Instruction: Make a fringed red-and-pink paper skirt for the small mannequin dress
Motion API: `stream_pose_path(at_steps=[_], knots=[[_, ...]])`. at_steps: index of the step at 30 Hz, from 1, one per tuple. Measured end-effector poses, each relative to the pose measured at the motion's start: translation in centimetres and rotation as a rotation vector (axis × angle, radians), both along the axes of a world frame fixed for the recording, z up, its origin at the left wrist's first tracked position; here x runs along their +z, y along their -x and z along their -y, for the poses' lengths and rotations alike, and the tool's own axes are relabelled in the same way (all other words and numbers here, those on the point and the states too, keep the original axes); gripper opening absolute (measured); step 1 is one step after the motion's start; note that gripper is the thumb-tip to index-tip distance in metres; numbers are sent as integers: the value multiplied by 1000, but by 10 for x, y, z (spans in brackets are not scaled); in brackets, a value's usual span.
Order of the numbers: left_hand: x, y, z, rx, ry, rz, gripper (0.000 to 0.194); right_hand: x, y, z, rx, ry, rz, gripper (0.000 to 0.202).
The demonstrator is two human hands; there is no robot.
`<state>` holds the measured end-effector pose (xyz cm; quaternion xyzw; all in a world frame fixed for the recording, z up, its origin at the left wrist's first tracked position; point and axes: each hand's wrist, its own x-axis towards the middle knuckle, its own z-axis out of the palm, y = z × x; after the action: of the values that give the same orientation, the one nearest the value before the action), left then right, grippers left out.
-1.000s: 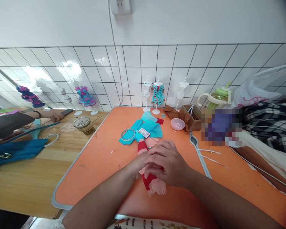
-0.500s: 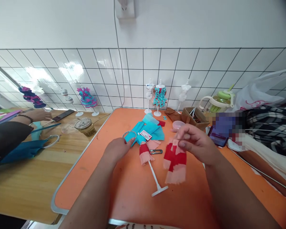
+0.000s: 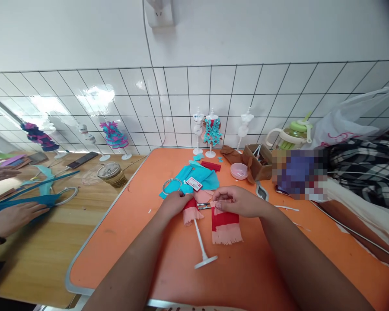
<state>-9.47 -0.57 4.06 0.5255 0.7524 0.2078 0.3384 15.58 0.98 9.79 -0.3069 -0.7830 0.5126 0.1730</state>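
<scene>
My left hand [image 3: 174,203] rests on a small dress form [image 3: 191,211] wrapped in red and pink paper, which lies on the orange table [image 3: 123,242] with its white stand [image 3: 202,248] pointing toward me. My right hand [image 3: 238,201] pinches the top edge of a red and pink fringed paper strip [image 3: 225,226] that lies flat on the table. Small scissors [image 3: 203,206] lie between my hands. Turquoise paper pieces [image 3: 197,177] and a metal ring [image 3: 171,185] lie just beyond.
Three white mini dress forms [image 3: 210,129] stand by the tiled wall. A pink bowl [image 3: 239,171], a brown box [image 3: 259,162] and a green jug [image 3: 293,134] sit at the back right. Another person's hands [image 3: 16,214] work with blue paper on the wooden table [image 3: 35,246] at left, near a glass jar [image 3: 112,172].
My hands separated, lifting the red and pink strip off the form. The right hand then lowered the strip flat onto the table, and the left hand moved onto the form.
</scene>
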Motion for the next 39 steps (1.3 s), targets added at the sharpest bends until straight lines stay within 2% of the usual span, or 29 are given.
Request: stream_pose_path(at_steps=[4,6,7,9,15,23,32,39], knots=[[23,14,7,-24,-12,256,40,9,-4,5,-27,42,-46,17],[37,18,15,-17,-30,679,36,16,-4,10,-74,26,-101,16],[43,18,19,-39,-7,815,35,19,-2,14,-100,12,-128,16],[50,12,26,-67,40,916,29,24,3,23,-138,-18,-152,16],[50,-17,38,-267,55,885,26,22,19,39,-228,-53,-60,18],[54,-18,41,-258,61,956,20,12,29,34,-313,-78,20,24],[53,-18,41,-293,32,934,21,7,30,33,-373,-148,63,25],[52,-20,41,-378,-114,806,27,4,30,31,-407,-142,108,31]])
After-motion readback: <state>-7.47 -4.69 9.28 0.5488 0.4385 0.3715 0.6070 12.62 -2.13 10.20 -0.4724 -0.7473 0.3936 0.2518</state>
